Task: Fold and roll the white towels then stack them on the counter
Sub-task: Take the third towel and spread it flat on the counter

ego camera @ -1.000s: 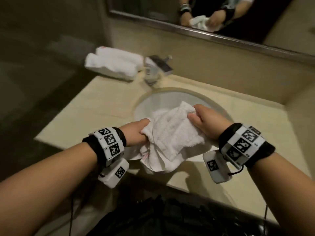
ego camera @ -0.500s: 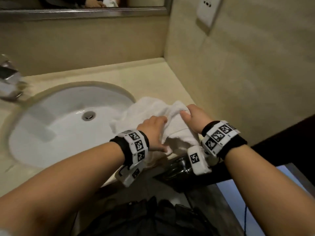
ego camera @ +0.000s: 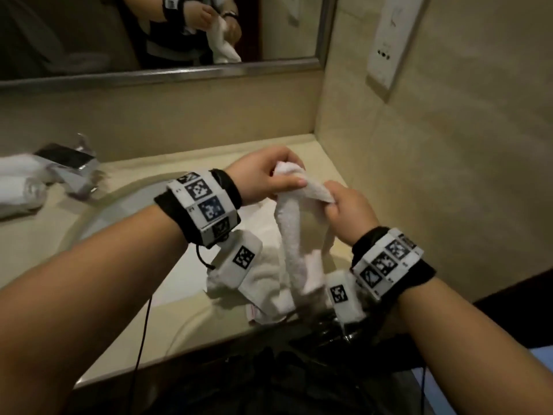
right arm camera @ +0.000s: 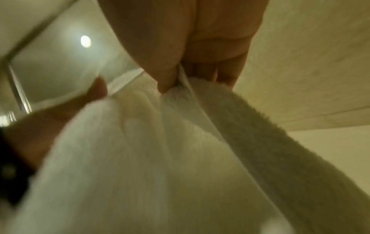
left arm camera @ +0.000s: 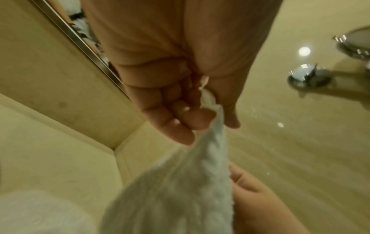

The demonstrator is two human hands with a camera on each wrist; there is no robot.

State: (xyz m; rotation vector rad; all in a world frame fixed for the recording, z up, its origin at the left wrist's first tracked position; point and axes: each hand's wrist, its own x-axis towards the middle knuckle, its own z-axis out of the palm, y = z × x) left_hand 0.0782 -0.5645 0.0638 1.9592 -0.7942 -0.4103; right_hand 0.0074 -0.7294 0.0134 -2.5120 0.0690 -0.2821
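Note:
A white towel (ego camera: pixel 291 235) hangs bunched between both hands above the right end of the beige counter (ego camera: pixel 185 322). My left hand (ego camera: pixel 269 178) grips its top edge with curled fingers, and my right hand (ego camera: pixel 344 205) pinches the edge just beside it. The towel's lower part lies crumpled on the counter by the front edge. In the left wrist view my left hand (left arm camera: pixel 200 117) pinches the towel (left arm camera: pixel 180 190) between thumb and fingers. The right wrist view shows my right hand (right arm camera: pixel 180 79) clamped on the towel (right arm camera: pixel 160 158). Rolled white towels (ego camera: pixel 18 181) lie far left.
A white sink basin (ego camera: pixel 119 211) is set into the counter left of the towel, with a chrome tap (ego camera: pixel 71 166) behind it. A mirror (ego camera: pixel 149 31) hangs on the back wall. The side wall carries a socket plate (ego camera: pixel 389 46) on the right.
The towel has been lifted off the counter; both hands have risen and now hold its top edge together. The head view has swung back left, so the tap and rolled towels show again.

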